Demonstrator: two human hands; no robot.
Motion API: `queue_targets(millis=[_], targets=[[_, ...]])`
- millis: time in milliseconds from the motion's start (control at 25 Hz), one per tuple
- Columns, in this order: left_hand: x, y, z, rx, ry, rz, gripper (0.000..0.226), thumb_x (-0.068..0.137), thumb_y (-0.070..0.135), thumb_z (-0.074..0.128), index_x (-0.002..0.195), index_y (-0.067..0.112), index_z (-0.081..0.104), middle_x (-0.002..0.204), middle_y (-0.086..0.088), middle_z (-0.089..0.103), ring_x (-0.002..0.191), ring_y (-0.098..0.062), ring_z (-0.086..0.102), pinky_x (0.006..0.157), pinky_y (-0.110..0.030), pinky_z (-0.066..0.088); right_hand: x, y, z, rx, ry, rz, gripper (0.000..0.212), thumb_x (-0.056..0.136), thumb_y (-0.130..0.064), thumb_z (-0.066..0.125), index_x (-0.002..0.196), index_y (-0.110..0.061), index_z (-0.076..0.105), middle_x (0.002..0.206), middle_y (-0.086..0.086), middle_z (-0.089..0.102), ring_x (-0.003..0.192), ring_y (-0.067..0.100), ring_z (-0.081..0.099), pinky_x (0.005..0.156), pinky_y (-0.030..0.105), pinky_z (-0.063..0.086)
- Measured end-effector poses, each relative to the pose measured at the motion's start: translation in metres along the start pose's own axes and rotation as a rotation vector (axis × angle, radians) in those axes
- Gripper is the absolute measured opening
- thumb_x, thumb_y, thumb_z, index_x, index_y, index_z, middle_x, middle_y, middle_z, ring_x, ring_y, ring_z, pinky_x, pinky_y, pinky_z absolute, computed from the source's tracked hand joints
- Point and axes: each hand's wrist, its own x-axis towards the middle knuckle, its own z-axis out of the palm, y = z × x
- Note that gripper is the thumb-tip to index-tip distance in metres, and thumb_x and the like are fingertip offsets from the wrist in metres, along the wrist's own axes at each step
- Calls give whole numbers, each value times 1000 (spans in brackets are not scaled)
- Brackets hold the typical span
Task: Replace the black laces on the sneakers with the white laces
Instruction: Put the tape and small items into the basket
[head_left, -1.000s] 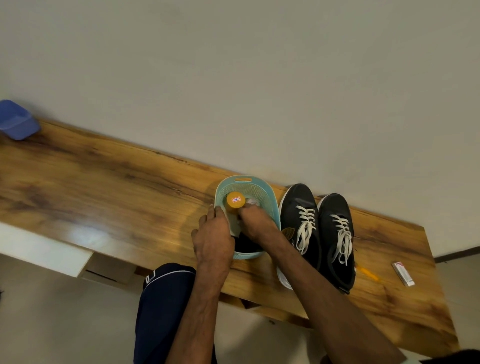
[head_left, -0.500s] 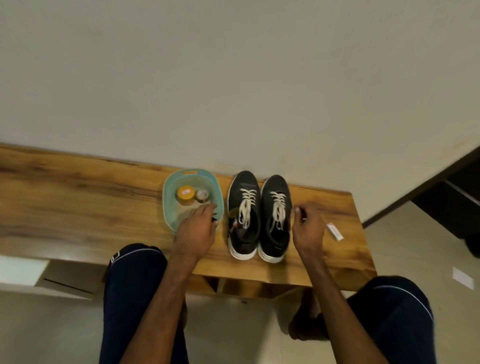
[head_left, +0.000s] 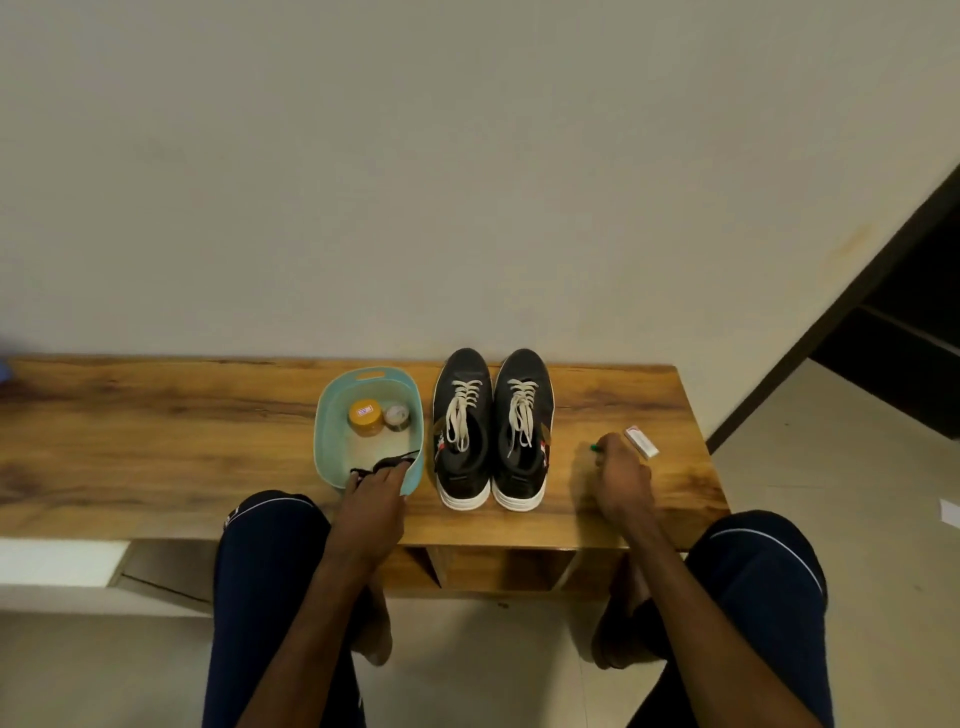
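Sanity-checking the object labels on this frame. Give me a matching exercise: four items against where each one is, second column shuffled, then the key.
Items
1. black laces
2. white laces
3. yellow-lidded jar
4. green-tipped item

Places
a. threaded on the sneakers
b. gripped in the right hand
c. far end of the basket, beside a small tin
d. near end of the basket, at the left hand

Pairs: 1-d, 2-a, 3-c, 4-b
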Motion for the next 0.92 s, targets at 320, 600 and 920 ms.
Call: queue_targets(millis=[320, 600, 920], targets=[[-13, 6, -3, -67, 36, 63, 43, 101, 28, 49, 143, 20, 46, 139, 0, 56, 127, -19, 52, 115, -42, 30, 34, 51, -22, -209, 69, 225, 44, 97, -42, 53, 124, -8, 51, 122, 16, 53, 109, 33, 53, 87, 45, 48], [-16, -3, -10, -215, 232, -9, 41, 97, 27, 59, 135, 16, 53, 139, -2, 54, 126, -22, 49, 109, -42, 40, 14, 27, -13, -47, 195, 197, 37, 90, -32, 68, 117, -8, 58, 114, 12, 56, 95, 29, 58, 78, 41, 50], [-6, -19, -16, -490, 348, -402, 61, 99, 20, 53, 153, 10, 25, 155, -9, 34, 143, -25, 31, 112, -44, 40, -38, -160, -28, 183, 97, -361, 31, 93, -33, 66, 118, -15, 65, 116, 2, 57, 97, 16, 53, 79, 26, 36]])
